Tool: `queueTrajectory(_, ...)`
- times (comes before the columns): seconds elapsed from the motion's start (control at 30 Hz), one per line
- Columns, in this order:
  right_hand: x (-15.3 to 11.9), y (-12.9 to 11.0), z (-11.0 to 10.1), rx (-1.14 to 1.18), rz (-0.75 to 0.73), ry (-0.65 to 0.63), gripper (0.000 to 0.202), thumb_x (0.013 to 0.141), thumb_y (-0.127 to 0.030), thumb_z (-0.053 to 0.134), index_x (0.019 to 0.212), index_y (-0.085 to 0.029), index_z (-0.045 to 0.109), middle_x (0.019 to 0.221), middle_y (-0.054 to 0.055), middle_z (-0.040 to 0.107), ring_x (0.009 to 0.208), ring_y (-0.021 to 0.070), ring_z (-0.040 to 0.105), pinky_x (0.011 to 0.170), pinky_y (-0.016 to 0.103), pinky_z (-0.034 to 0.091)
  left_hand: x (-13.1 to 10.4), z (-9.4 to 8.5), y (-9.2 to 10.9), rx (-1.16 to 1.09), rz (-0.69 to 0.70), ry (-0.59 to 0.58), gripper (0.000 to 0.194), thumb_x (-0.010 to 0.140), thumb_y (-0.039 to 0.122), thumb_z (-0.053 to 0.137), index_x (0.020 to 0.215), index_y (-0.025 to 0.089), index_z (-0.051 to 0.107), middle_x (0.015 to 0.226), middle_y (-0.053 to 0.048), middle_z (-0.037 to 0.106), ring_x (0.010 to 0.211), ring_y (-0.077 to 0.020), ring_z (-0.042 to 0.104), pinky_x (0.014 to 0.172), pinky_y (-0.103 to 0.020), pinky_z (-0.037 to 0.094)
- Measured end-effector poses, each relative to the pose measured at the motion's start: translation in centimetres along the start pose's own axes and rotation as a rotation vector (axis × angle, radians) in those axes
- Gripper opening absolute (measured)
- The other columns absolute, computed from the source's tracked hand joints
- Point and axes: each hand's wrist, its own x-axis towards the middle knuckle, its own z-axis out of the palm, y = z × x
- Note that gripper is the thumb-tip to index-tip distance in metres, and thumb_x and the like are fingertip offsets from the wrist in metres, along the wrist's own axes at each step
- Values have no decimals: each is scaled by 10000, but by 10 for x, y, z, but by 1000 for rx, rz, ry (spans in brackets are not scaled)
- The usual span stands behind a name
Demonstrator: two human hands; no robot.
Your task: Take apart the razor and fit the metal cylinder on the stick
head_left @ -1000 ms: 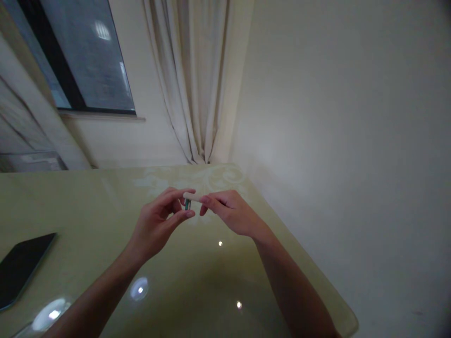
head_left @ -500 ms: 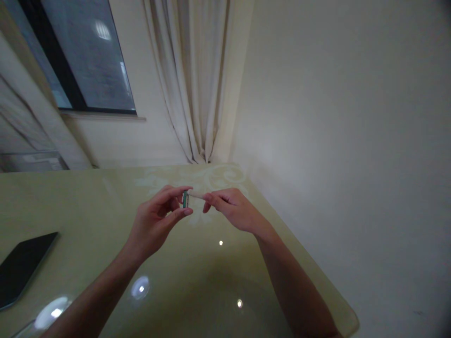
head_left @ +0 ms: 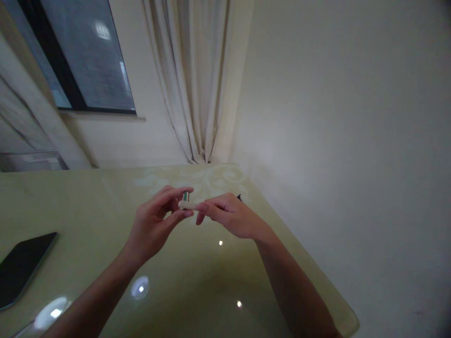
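My left hand (head_left: 155,225) pinches a small greenish block (head_left: 186,196) between thumb and fingers, above a glossy yellow-green table (head_left: 105,220). A slim white stick (head_left: 188,205) is held by the fingertips of my right hand (head_left: 229,216); its free end touches the underside of the small block and my left thumb tip. Both hands meet in mid-air over the table's far middle. What the small block is stays too blurred to tell.
A dark phone (head_left: 21,267) lies flat at the table's left edge. The table corner sits against a pale wall (head_left: 334,141) on the right. A cream curtain (head_left: 197,80) and a dark window (head_left: 84,56) stand behind.
The white stick's tip has dropped from beside the small block to below it, and my right hand moved slightly left and down. My left hand stays nearly still.
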Motion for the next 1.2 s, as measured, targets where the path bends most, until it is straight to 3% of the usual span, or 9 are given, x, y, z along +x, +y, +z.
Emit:
queueTrajectory(0.2, 0, 1, -4, -49, 42, 67, 588, 1066, -615, 486, 906, -160, 821, 642, -23, 487, 633, 125, 448, 623, 277, 312, 1, -1, 2, 100, 39, 9, 342, 864, 255, 820, 1203, 288, 792, 844, 20, 595, 676, -99, 550, 629, -218, 472)
queueTrajectory(0.37, 0, -1, -3, 16, 27, -52, 579, 1061, -622, 492, 908, -170, 821, 683, -12, 529, 683, 134, 494, 654, 270, 352, 0, -1, 4, 106, 45, 18, 341, 864, 278, 822, 1203, 280, 788, 911, 0, 629, 688, -106, 565, 629, -231, 474)
queueTrajectory(0.5, 0, 1, -4, -19, 51, 33, 578, 1062, -618, 492, 915, -168, 824, 666, -17, 506, 657, 131, 467, 637, 275, 336, 1, -1, 5, 110, 37, 33, 321, 857, 274, 822, 1177, 274, 798, 844, 15, 598, 672, -108, 553, 636, -233, 480)
queueTrajectory(0.63, 0, -1, -4, 39, 48, -49, 590, 1056, -636, 490, 921, -171, 826, 669, -14, 510, 663, 131, 467, 639, 271, 341, 2, -1, 6, 66, 35, 34, 323, 844, 268, 827, 1166, 275, 803, 872, 9, 619, 659, -100, 541, 609, -219, 478)
queueTrajectory(0.8, 0, 0, -5, 22, 68, 11, 581, 1051, -631, 507, 908, -167, 826, 647, -22, 461, 639, 129, 448, 611, 273, 317, 1, -1, 6, 75, 18, 49, 319, 840, 262, 832, 1158, 274, 806, 831, 21, 602, 652, -98, 542, 614, -213, 481)
queueTrajectory(0.97, 0, -1, -3, 44, 58, -58, 607, 1046, -663, 486, 918, -176, 825, 673, -5, 522, 695, 148, 501, 652, 272, 365, 1, -1, 6, 71, 19, 44, 334, 837, 275, 839, 1169, 276, 802, 858, 11, 612, 664, -103, 543, 610, -221, 478)
queueTrajectory(1.2, 1, 0, 1, 29, 71, 20, 585, 1067, -616, 486, 888, -169, 818, 656, -15, 518, 660, 131, 477, 640, 277, 333, -2, 1, 3, 86, 33, 13, 369, 836, 273, 849, 1202, 289, 797, 832, 21, 596, 653, -98, 552, 617, -230, 468)
